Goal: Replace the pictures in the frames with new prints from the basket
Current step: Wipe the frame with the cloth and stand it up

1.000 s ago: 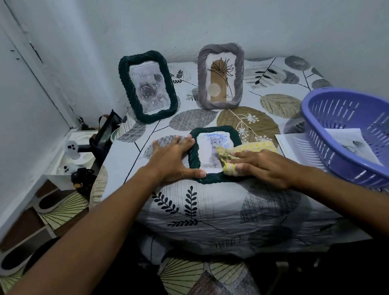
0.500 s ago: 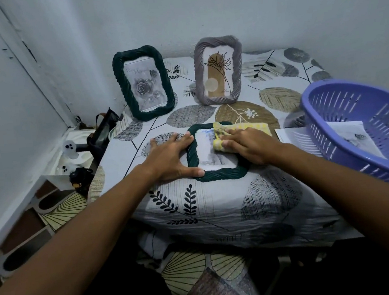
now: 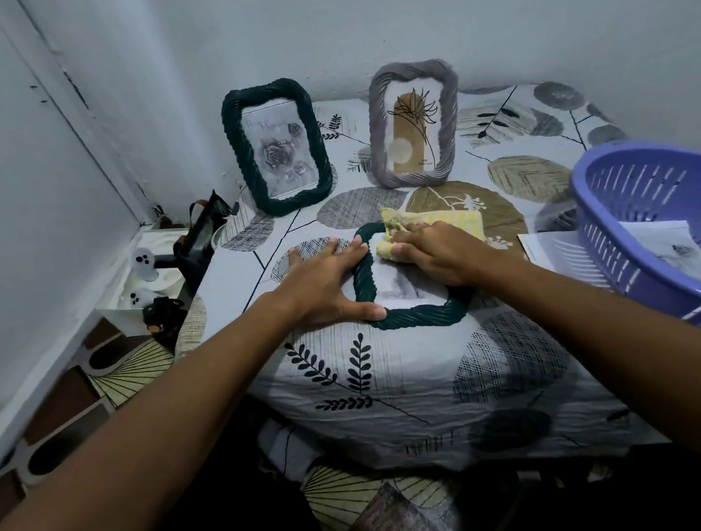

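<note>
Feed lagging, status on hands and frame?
Left hand flat, bracing dark green rope-edged frame lying on table. Right hand gripping yellow cloth on its glass. Nothing obstructing.

The single head camera looks forward and down at the table [image 3: 393, 372] from close above its near edge. Both forearms reach in from the bottom corners toward the table's middle.

dark green frame [image 3: 413, 317], yellow checked cloth [image 3: 443, 220], purple basket [image 3: 651, 210], leaf-print tablecloth [image 3: 350, 372]

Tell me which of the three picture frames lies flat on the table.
The dark green frame under both hands, nearest the table's front edge; the other green frame and the grey frame stand upright.
</note>
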Available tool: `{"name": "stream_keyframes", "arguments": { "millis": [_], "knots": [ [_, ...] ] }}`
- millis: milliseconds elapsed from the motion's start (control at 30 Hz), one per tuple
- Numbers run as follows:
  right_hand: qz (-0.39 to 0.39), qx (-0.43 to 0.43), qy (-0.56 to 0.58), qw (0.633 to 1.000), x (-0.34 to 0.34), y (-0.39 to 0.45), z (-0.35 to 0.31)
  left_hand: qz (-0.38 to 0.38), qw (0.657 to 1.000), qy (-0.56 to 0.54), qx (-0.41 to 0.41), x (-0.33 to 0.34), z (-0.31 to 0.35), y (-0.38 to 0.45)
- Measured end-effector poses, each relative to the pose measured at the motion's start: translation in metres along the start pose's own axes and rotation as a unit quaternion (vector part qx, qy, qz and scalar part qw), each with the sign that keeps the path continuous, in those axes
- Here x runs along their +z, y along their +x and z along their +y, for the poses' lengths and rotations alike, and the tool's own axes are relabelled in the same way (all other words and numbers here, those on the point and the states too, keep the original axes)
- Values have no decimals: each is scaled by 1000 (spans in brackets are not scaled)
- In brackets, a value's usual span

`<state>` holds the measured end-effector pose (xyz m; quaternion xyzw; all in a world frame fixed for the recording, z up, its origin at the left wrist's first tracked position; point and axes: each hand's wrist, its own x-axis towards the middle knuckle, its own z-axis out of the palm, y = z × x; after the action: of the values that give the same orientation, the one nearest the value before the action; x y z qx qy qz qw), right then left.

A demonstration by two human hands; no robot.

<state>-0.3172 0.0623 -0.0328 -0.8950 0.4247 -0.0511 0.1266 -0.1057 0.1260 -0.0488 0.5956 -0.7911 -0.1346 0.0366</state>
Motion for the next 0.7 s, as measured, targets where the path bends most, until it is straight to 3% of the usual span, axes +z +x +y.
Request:
{"name": "stream_keyframes", "arguments": {
  "millis": [700],
  "knots": [
    [-34,-55,70,995,9,-34,-28,-8,999,27,-20,-2,5,0]
  ]
}}
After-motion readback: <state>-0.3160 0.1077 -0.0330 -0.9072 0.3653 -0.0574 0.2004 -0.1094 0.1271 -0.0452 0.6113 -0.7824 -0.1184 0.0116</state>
